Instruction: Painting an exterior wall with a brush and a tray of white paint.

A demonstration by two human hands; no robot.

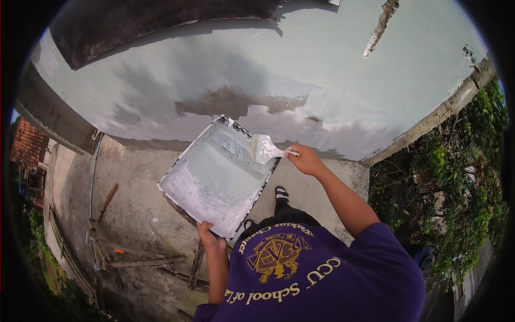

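Observation:
My left hand [211, 236] grips the near corner of a paint tray [193, 188], its thumb over the rim and its other fingers hidden underneath. Pale paint coats the ribbed slope, and the tray's edges are streaked with white and dark. In my right hand [304, 159] is a paintbrush [268, 150], held by its handle. Its bristles lie over the right rim at the far end of the tray, close to the wet paint. Beyond the tray rises a wall [343, 80], pale green above, with whiter patches and a bare grey strip low down.
A dark panel [145, 27] hangs on the wall at the upper left. Wooden sticks [142, 263] and a thin pipe [95, 172] lie on the concrete floor [134, 209] to the left. Leafy plants [440, 182] grow past the floor's right edge. My foot [281, 193] stands below the tray.

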